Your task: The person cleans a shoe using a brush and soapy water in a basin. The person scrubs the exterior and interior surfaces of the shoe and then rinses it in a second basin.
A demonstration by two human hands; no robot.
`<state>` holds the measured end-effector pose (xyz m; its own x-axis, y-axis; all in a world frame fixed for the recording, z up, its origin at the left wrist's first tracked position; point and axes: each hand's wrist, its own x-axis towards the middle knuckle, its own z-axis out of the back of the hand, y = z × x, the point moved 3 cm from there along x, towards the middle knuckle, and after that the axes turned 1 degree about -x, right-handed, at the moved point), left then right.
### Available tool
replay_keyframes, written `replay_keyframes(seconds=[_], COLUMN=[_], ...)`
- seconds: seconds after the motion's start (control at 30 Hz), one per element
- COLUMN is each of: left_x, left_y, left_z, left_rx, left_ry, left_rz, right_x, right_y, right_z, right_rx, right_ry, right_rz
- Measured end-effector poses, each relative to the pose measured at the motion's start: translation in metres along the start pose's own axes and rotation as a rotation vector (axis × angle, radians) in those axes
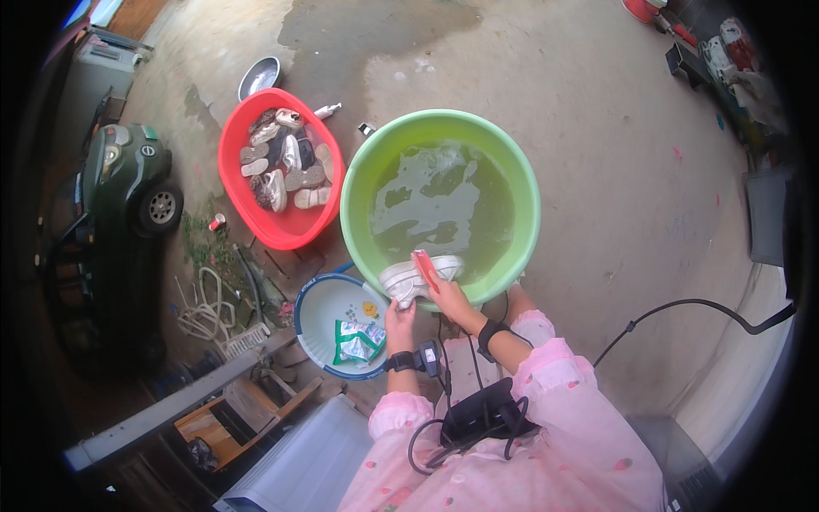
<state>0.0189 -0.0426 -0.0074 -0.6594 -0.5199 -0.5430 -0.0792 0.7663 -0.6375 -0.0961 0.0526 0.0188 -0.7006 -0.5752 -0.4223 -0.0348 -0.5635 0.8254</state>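
Note:
A white shoe (397, 278) lies at the near rim of a large green tub (527, 200), which holds murky water (439, 218) with patches of foam. My left hand (400, 317) grips the shoe by its left end. In my right hand (449, 297) is a red-handled brush (423, 266), pressed against the shoe's upper. The brush's bristles are hidden from this view. Both hands are closed, and both forearms wear black straps.
Left of the green tub stands a red tub (225, 162) with several shoes (292, 154). Nearer is a white basin (309, 328) holding a green-and-white packet (358, 343). A metal bowl (258, 79), a coiled hose (205, 309) and a dark green car (115, 213) are farther left.

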Motion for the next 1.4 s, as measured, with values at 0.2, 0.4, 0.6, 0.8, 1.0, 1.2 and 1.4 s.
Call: replay_keyframes(seconds=[0.2,0.4,0.6,0.8,1.0,1.2,1.4], left_x=[-0.016,0.001,-0.001,-0.014,-0.018,0.016,0.016], left_y=[-0.020,-0.003,-0.011,-0.010,-0.019,0.018,0.022], left_z=[-0.039,-0.004,-0.009,-0.022,-0.022,0.025,0.020], left_rx=[0.461,-0.001,0.288,0.318,0.952,-0.384,-0.355], left_ry=[0.091,-0.006,0.033,0.023,-0.008,-0.375,-0.496], left_rz=[-0.046,0.038,0.026,-0.003,-0.004,0.237,0.143], right_x=[0.008,0.003,0.007,-0.007,-0.008,0.006,0.019], right_y=[-0.011,0.017,0.010,0.010,0.013,-0.036,0.016], right_z=[-0.008,0.003,-0.006,0.001,-0.018,0.023,0.049], right_rx=[-0.122,-0.044,-0.208,-0.198,-0.123,-0.336,-0.306], right_ry=[-0.084,-0.004,-0.046,-0.039,-0.016,-0.040,-0.012], right_rz=[0.042,0.034,0.008,0.041,0.093,-0.052,0.010])
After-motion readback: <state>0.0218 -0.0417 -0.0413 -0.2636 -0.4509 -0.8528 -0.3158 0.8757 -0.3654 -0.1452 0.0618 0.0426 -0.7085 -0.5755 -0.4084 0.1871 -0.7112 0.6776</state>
